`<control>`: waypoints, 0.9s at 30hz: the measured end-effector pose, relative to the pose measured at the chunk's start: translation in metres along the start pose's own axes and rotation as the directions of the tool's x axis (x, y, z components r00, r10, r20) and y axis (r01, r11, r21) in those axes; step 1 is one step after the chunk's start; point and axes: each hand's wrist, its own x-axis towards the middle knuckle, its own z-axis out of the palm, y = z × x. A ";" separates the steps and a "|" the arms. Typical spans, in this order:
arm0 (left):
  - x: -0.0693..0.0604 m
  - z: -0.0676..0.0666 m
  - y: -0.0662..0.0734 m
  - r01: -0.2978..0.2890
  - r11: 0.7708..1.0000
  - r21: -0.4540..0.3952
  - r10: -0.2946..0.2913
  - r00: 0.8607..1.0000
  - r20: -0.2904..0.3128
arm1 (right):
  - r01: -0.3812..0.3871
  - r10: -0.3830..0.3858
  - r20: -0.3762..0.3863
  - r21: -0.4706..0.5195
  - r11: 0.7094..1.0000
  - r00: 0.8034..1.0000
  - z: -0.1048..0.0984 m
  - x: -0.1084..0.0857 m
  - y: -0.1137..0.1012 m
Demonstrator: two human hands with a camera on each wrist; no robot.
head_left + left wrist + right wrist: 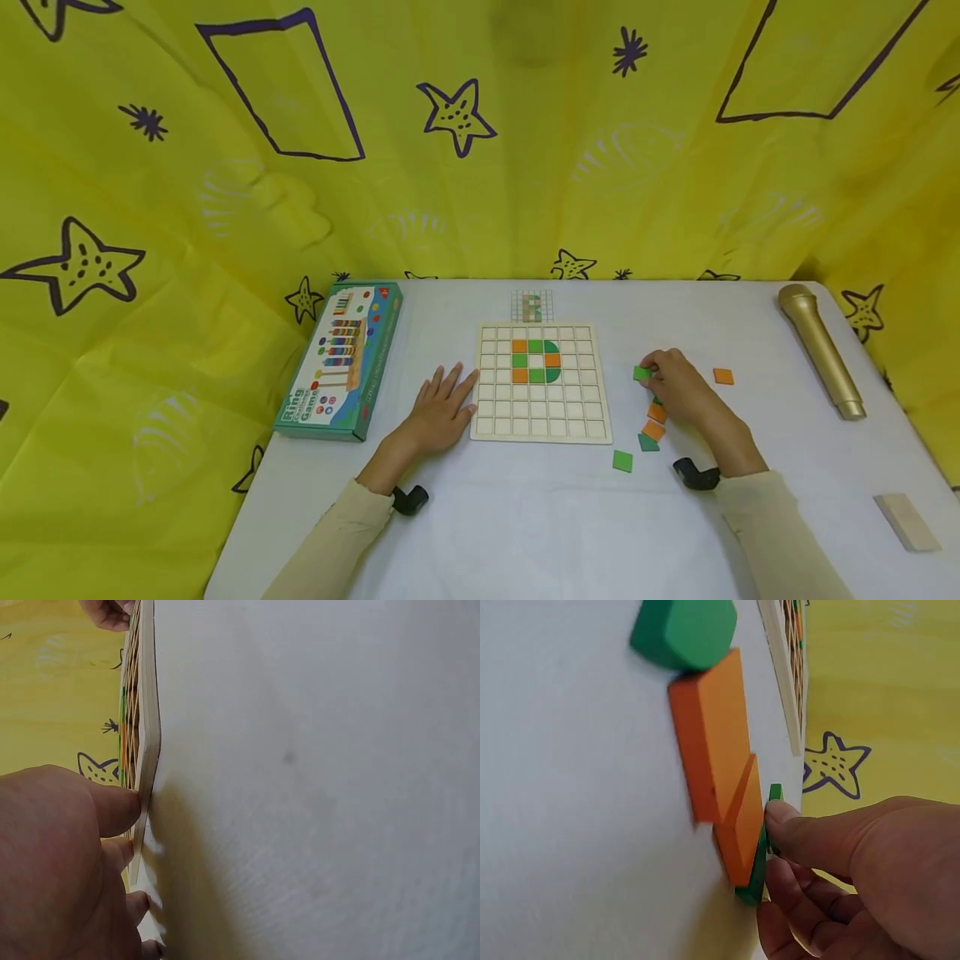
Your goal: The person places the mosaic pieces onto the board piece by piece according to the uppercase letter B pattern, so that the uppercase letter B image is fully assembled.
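Note:
A wooden grid board (542, 414) lies mid-table, with orange, light green and dark green tiles set in a small block in its upper middle squares. My left hand (438, 414) rests at the board's left edge, fingers spread; in the left wrist view its thumb (118, 810) touches the board's side. To the right of the board, my right hand (677, 385) pinches a light green square tile (642, 373) between thumb and fingers. Under and below that hand lie orange tiles (653, 430) and a dark green tile (648, 443). A loose light green tile (622, 461) lies nearer.
A small pattern card (532, 306) lies behind the board. The boxed ring game (337, 358) is at the left. On the right are an orange tile (723, 377), a gold microphone (822, 351) and a pale wooden block (907, 522). A yellow curtain (465, 208) backs the table.

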 end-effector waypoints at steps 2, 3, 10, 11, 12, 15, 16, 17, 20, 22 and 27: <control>0.001 0.000 0.000 0.003 1.000 0.003 -0.003 1.000 0.004 | -0.004 0.004 0.003 0.000 1.000 1.000 0.003 0.002 -0.004; 0.001 0.001 -0.001 0.002 1.000 -0.001 -0.002 1.000 0.004 | -0.003 0.003 0.007 -0.001 1.000 1.000 0.004 0.002 -0.006; 0.001 0.003 -0.004 -0.005 1.000 -0.003 0.005 1.000 0.005 | 0.065 -0.065 0.012 0.018 0.998 0.998 0.016 0.007 -0.040; 0.002 0.003 -0.004 -0.006 1.000 -0.006 0.006 1.000 0.003 | 0.074 -0.074 0.014 0.027 0.997 0.997 0.019 0.008 -0.046; 0.002 0.002 -0.004 -0.005 1.000 -0.007 0.005 1.000 0.002 | 0.085 -0.085 0.017 0.033 0.996 0.996 0.022 0.008 -0.052; 0.003 0.003 -0.005 -0.007 1.000 -0.007 0.007 1.000 -0.003 | 0.133 -0.134 0.020 0.052 0.990 0.991 0.034 0.011 -0.069; 0.003 0.003 -0.005 -0.007 1.000 -0.007 0.007 1.000 -0.005 | 0.148 -0.149 0.021 0.056 0.987 0.989 0.038 0.013 -0.074; 0.003 0.004 -0.005 -0.009 1.000 -0.009 0.008 1.000 -0.007 | 0.164 -0.165 0.017 0.053 0.985 0.986 0.042 0.014 -0.078; 0.003 0.004 -0.005 -0.002 1.000 -0.005 0.002 1.000 0.002 | 0.203 -0.204 0.024 0.037 0.979 0.979 0.053 0.018 -0.092; 0.003 0.004 -0.005 0.001 1.000 0.000 -0.001 1.000 0.004 | 0.214 -0.215 0.032 0.037 0.976 0.976 0.059 0.021 -0.101; 0.003 0.004 -0.005 0.011 1.000 0.021 -0.011 1.000 0.013 | 0.248 -0.250 0.034 0.058 0.967 0.968 0.073 0.023 -0.118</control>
